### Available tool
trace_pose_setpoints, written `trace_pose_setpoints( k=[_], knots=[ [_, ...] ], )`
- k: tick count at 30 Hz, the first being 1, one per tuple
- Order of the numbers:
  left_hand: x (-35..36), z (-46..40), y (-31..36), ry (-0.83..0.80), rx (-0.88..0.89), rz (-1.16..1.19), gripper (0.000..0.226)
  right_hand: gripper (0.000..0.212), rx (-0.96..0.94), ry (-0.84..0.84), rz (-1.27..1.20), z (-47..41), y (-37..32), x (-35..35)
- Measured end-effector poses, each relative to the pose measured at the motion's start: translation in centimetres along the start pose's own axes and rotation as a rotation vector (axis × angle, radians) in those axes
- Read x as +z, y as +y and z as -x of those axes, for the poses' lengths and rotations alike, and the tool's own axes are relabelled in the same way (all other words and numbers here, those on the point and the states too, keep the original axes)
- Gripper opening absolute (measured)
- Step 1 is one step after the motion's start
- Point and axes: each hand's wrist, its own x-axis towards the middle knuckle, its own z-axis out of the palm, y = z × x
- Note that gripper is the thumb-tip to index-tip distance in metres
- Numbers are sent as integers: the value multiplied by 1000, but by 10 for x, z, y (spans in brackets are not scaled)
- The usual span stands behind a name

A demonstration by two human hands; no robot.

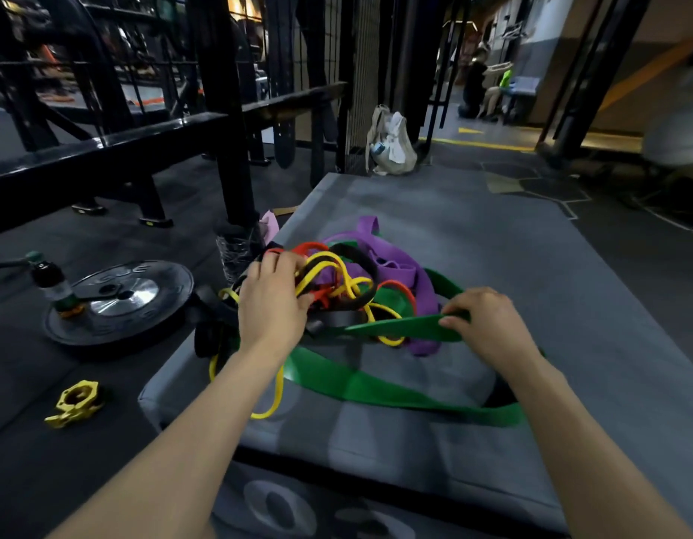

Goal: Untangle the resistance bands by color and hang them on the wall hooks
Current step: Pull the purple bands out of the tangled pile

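Observation:
A tangle of resistance bands lies on a grey padded mat. A wide green band loops toward me. A purple band lies at the back of the heap, with thin yellow, red and black bands twisted through it. My left hand presses on the left side of the heap, fingers curled into the yellow and black loops. A fold of the green band is pinched by my right hand at the heap's right side. No wall hooks are visible.
A black weight plate and a bottle lie on the floor at left, with a yellow barbell collar nearer me. A black steel rack stands behind. A beige bag leans beyond the mat. People sit far back right.

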Motion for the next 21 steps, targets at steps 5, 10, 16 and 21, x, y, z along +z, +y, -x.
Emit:
trace_pose_setpoints(
  k=[5,10,16,21],
  knots=[
    [3,9,11,-51,84,8,62,17,-69,-56,12,2,-7,12],
    [9,19,32,67,229,110,46,17,-128,-176,-44,9,-3,8],
    [25,13,78,-137,574,90,20,14,-65,-144,-96,13,10,-4],
    [54,-18,116,-571,501,-59,46,15,-4,-101,-107,13,24,-7]
  ],
)
